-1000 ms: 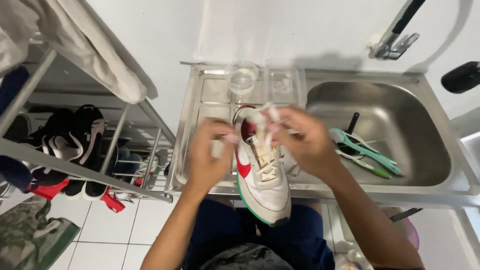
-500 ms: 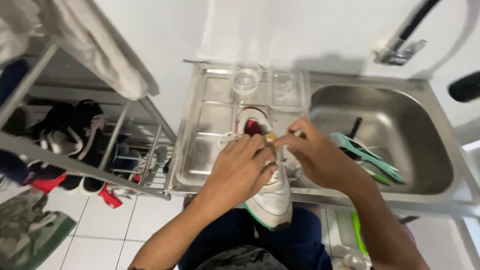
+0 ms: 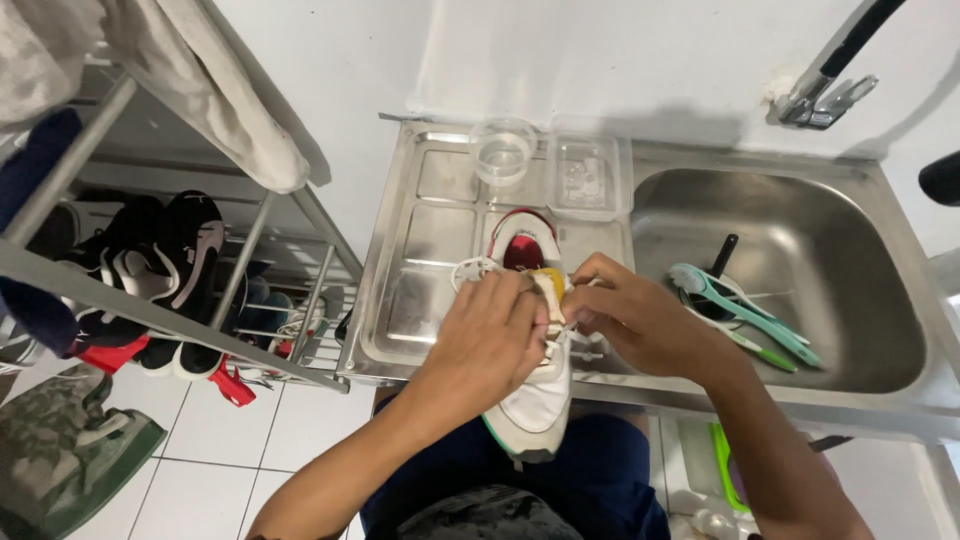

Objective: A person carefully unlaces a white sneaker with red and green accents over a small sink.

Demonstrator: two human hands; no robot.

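nearest, the person's dark-blue lap lies under the toe of a white shoe (image 3: 535, 400), which sticks out over the front edge of the drainboard (image 3: 420, 235). its heel rests on the steel, and the red lining shows at the open collar. the left hand (image 3: 487, 335) lies over the middle of the shoe, fingers curled and pressed down on the tongue and lace area. the right hand (image 3: 630, 320) comes in from the sink side, fingertips pinched together on a lace (image 3: 470, 270) end just beside the yellowish tongue tab. a white loop of lace hangs loose to the left of the collar. judging from that, the lacing looks partly worked at the upper eyelets; whether it is going in or coming out cannot be told, and the lower rows are hidden under the hands.

further back on the drainboard stand a clear cup (image 3: 503, 150) and a clear square box (image 3: 587, 175), apart from the shoe. to the right, the sink (image 3: 870, 240) holds teal and green brushes (image 3: 735, 305) and a dark-handled one. a tap (image 3: 825, 85) is fixed to the white wall beyond.

to the left, a metal rack (image 3: 90, 270) carries dark shoes, with cloth draped over its top. the floor is white tile, with a camouflage-pattern cloth at the lower left corner.
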